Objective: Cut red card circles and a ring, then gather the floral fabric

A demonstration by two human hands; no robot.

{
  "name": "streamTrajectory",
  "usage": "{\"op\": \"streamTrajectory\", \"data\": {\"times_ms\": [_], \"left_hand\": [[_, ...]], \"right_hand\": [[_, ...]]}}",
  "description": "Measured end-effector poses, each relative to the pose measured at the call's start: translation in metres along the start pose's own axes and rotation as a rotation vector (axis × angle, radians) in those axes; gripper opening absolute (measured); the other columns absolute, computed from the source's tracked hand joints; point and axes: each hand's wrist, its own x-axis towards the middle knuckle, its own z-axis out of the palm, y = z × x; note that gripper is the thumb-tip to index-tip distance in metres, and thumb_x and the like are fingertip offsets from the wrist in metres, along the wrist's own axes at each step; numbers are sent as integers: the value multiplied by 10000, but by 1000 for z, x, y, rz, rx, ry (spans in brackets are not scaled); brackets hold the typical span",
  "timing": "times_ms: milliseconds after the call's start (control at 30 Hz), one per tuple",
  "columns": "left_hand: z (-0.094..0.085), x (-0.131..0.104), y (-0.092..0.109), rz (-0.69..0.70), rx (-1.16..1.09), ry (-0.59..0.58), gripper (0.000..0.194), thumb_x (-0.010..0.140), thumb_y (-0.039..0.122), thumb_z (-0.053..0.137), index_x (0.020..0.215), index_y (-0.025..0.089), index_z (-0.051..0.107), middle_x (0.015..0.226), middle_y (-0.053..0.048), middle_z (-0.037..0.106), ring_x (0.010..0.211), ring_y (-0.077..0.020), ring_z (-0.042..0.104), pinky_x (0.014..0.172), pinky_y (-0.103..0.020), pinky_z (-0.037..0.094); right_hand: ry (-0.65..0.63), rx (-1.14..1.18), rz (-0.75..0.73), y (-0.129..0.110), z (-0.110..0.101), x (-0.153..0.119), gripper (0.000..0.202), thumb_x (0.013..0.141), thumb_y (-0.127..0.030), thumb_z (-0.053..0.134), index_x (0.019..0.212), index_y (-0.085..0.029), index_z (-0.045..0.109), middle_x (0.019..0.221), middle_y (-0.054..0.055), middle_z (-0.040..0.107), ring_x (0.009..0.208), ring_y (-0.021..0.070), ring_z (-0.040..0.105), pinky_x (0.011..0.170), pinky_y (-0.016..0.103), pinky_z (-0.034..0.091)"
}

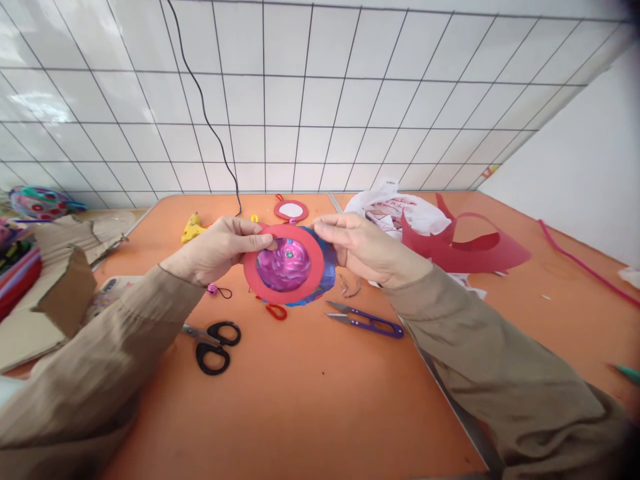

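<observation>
A flat red ring [314,267] is held up over the orange table, with a purple-pink flower picture [287,267] showing through its hole. Behind the ring, a blue patterned sheet [327,270] sticks out on the right and below. My left hand [225,247] pinches the ring's upper left edge, thumb on the front. My right hand [367,247] pinches the blue sheet's upper right edge between thumb and fingers. Black-handled scissors [215,343] lie below my left hand, and purple thread snips [370,321] below my right.
Behind the hands lies a small red-rimmed disc [291,211]. A yellow object [193,228] is at the back left. Red paper scraps [450,247] and a white plastic bag [400,207] lie right; cardboard [65,287] is left. A red cord loop [277,312] lies below the ring.
</observation>
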Motion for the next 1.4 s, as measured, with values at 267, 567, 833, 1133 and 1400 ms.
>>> {"op": "streamTrajectory", "data": {"times_ms": [267,567,833,1133,1400], "left_hand": [[5,0,0,14,-5,16,143,627,244,784,688,121,747,673,-72,716,635,-148,636,635,-250,515],[-2,-1,4,44,105,70,132,658,258,751,645,129,727,642,-61,697,598,-144,618,587,-253,502],[-34,-21,35,160,370,-45,119,671,277,732,719,172,759,667,-74,719,633,-195,659,604,-257,518],[-3,-30,29,-195,418,-751,150,736,310,656,735,193,750,631,-112,704,570,-232,650,540,-315,506],[16,2,-37,-139,713,-646,198,735,218,584,542,180,552,466,-4,599,416,-138,551,424,-223,402]], "right_hand": [[32,-52,5,2,-2,1,85,706,-223,675,785,-239,648,754,17,651,654,180,626,591,320,515],[26,-83,-9,0,-6,1,86,749,-244,633,818,-224,681,764,18,673,593,144,605,534,277,509],[-9,-50,-23,-6,-20,-1,60,754,-223,641,790,-199,681,674,4,646,553,104,585,501,208,497],[26,-48,-51,-13,-20,-4,40,738,-207,657,751,-212,694,720,12,667,595,119,606,508,219,521],[49,-10,-52,-16,-14,-6,94,752,-132,612,777,-184,686,686,4,675,595,106,621,532,207,504]]}}
